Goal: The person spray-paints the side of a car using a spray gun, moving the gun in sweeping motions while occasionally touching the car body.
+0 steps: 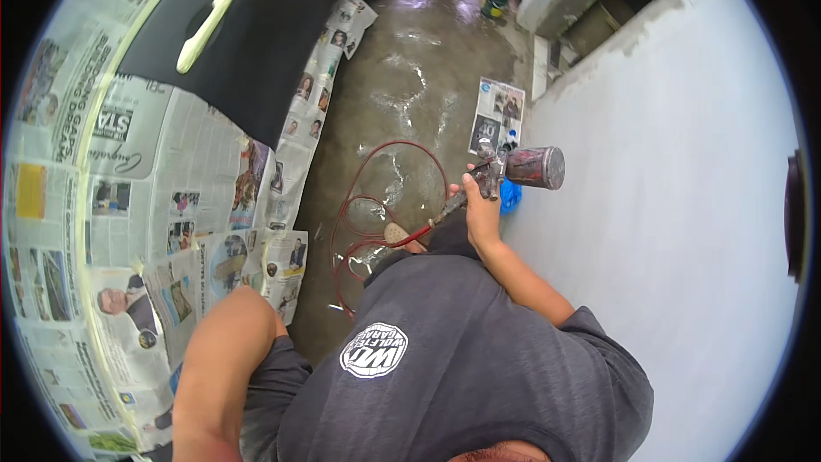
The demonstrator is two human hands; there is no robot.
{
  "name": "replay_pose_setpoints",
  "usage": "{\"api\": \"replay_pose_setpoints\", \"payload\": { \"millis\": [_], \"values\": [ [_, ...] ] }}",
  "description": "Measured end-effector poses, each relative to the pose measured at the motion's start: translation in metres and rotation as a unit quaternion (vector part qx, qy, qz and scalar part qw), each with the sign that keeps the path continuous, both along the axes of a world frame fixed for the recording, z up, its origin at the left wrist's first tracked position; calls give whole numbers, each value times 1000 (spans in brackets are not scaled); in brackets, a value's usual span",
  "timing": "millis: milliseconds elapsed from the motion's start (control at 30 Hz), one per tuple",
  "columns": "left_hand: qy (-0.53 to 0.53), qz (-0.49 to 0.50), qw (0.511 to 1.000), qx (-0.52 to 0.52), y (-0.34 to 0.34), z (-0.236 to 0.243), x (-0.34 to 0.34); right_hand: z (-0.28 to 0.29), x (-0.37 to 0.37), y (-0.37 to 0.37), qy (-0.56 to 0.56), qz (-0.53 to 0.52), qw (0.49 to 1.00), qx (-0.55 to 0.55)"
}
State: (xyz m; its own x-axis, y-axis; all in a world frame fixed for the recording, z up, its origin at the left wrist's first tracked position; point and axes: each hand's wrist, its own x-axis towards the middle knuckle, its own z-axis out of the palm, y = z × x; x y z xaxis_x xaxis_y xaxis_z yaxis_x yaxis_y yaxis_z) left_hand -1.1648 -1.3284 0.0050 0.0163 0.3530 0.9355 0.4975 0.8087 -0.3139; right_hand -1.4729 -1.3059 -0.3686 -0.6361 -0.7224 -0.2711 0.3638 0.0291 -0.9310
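My right hand point(481, 216) is closed around the grip of a spray gun point(488, 174), out in front and to the right of my body. The gun's stained, reddish-grey paint cup point(537, 168) points sideways toward the white wall. From the base of the grip a red air hose point(419, 234) runs down and loops over the floor. On my left the arm point(224, 359) is bent, its elbow close to newspaper-covered car panels; the left hand lies outside the picture. A bare dark car door panel point(248, 43) with a tape-covered handle point(206, 30) stands at upper left.
Newspaper sheets point(171, 171) mask the car around the dark panel. Wet concrete floor point(402, 77) stretches ahead between car and white wall point(667, 162). A newspaper sheet point(499, 107) and a blue object point(510, 197) lie by the wall; a green container point(494, 4) stands farther off.
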Motion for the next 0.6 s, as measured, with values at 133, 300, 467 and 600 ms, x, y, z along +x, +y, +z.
{"api": "replay_pose_setpoints", "payload": {
  "millis": [133, 300, 467, 600],
  "values": [
    [88, 75, 990, -83, -10, 12, -35, -25, -29, -43, -12, 50, 999, 15],
    [-4, 120, 992, -38, -33, 7, -62, -9, -38, -106, -60, 97, 992, 49],
    [-71, 112, 989, 59, -64, 24, -114, -41, -82, -177, -64, 116, 991, 10],
    [-167, 131, 971, 110, -93, 43, -165, -32, -120, -222, -91, 127, 987, 24]
  ]
}}
